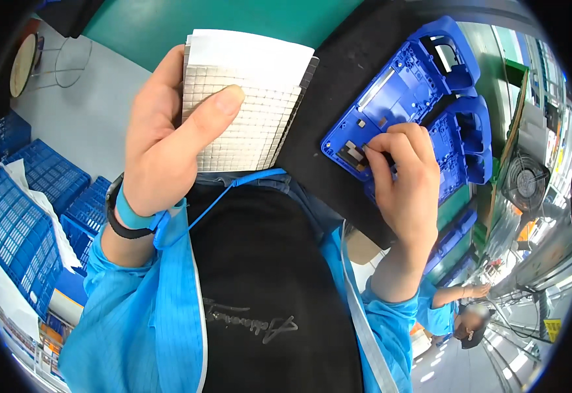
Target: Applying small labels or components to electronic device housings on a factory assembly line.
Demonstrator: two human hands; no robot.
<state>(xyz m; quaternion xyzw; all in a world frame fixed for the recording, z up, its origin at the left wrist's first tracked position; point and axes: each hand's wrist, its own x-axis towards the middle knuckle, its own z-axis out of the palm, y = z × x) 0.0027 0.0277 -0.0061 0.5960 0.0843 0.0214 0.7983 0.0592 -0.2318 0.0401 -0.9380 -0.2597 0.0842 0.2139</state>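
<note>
My left hand (pixel 161 134) grips a stack of sheets (pixel 260 124) covered in small grey square pads, the thumb pressed flat on top. White backing paper (pixel 247 56) shows along the stack's upper part. To the right, my right hand (pixel 407 173) has thumb and forefinger pinched together over a blue plastic housing (pixel 391 88). Its fingertips touch or nearly touch a dark recess with several small light-grey pieces (pixel 353 152). Whatever the pinch holds is too small to make out. A second blue housing (pixel 448 141) lies beside the first, partly behind the right hand.
Both housings lie on a black mat (pixel 309 141) over a green table (pixel 233 14). A blue coiled cord (pixel 253 177) runs from my left wrist strap. Blue crates (pixel 21 223) stand at left, a round stool (pixel 24 65) behind. At right are a fan (pixel 527 180) and another person (pixel 449 311).
</note>
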